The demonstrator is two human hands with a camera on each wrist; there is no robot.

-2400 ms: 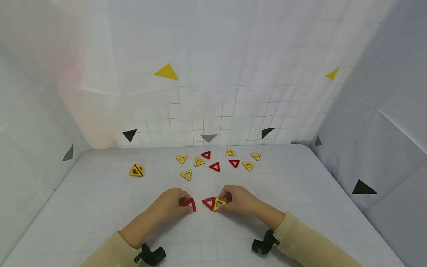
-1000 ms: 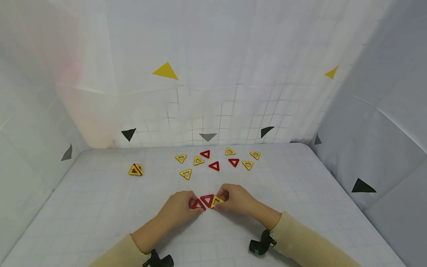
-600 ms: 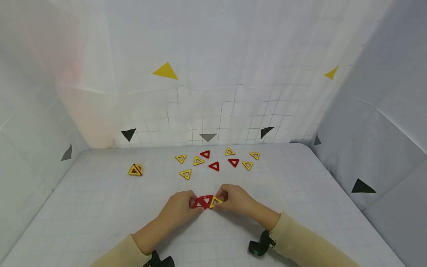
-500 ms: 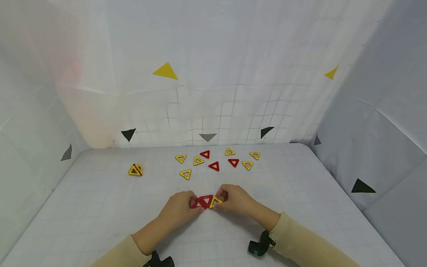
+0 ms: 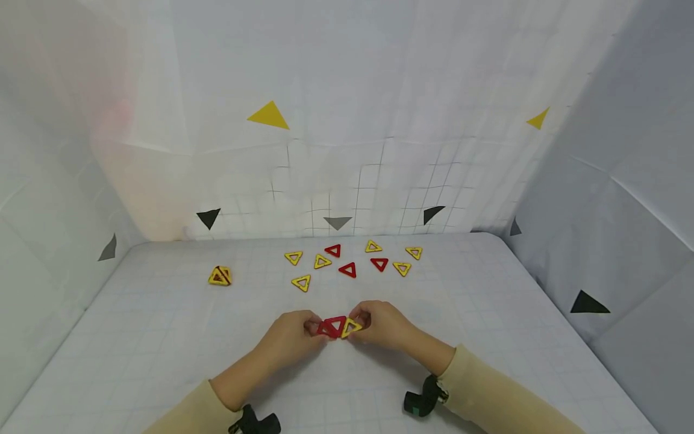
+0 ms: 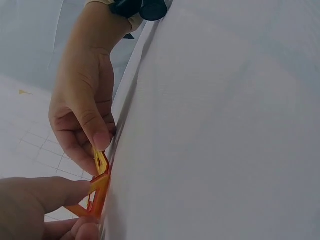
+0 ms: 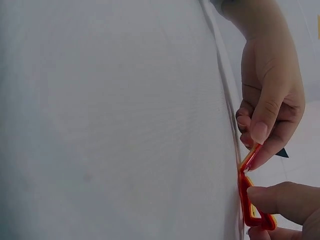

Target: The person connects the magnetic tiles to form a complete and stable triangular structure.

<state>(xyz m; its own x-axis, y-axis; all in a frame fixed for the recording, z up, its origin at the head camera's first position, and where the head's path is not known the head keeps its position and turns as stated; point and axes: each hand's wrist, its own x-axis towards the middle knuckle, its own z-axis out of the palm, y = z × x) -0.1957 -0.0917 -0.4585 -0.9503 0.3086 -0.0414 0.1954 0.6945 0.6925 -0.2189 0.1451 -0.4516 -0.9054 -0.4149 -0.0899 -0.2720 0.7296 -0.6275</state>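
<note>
At the table's front middle, my left hand pinches a red triangular magnetic tile between thumb and fingers. A second red triangle tile sits against it, edge to edge. On that tile's other side is a yellow triangle tile, pinched by my right hand. The three form a short row between the hands. In the left wrist view, the joined tiles stand at an angle to one another, with my left thumb on the nearest. Fingertips hide parts of both outer tiles.
Several loose yellow triangles and red triangles lie flat farther back. A small built yellow-and-dark-red pyramid stands at the left. White sheeting with printed shapes rises behind and on both sides of the white table.
My left hand has moved right, bringing its red tile against the middle red one. The left tile now looks more tilted. My right hand has shifted slightly left.
</note>
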